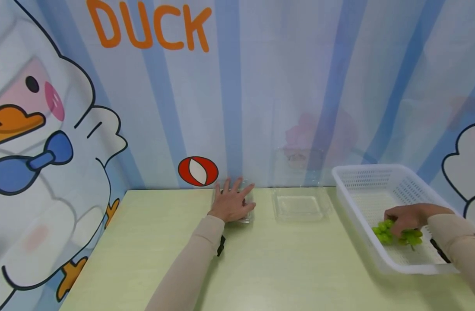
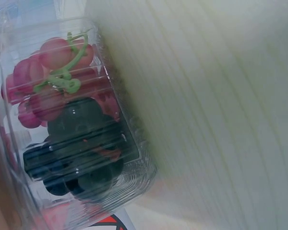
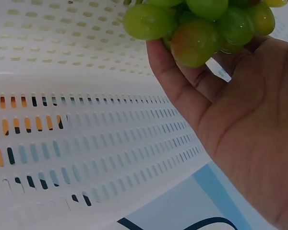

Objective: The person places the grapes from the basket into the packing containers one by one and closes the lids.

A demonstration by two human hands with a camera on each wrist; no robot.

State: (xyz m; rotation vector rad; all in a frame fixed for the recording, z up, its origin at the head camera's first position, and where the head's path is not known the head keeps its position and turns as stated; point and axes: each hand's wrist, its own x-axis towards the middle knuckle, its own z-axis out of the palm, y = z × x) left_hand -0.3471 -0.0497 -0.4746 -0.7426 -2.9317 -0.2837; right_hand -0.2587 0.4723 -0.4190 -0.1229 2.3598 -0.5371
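"What is seen from the head?"
"The left hand (image 1: 231, 205), fingers spread, is laid on a clear box (image 1: 246, 219); green grapes (image 1: 383, 233) are gripped by the right hand (image 1: 406, 218) inside a white basket (image 1: 420, 268). A second box (image 1: 299, 208) is seen between, opened."
"At the left wrist?"
"Red grapes (image 2: 53, 72) and dark grapes (image 2: 79, 129) are held in the clear box."
"At the right wrist?"
"The green grapes are grasped by curled fingers (image 3: 175, 88)."
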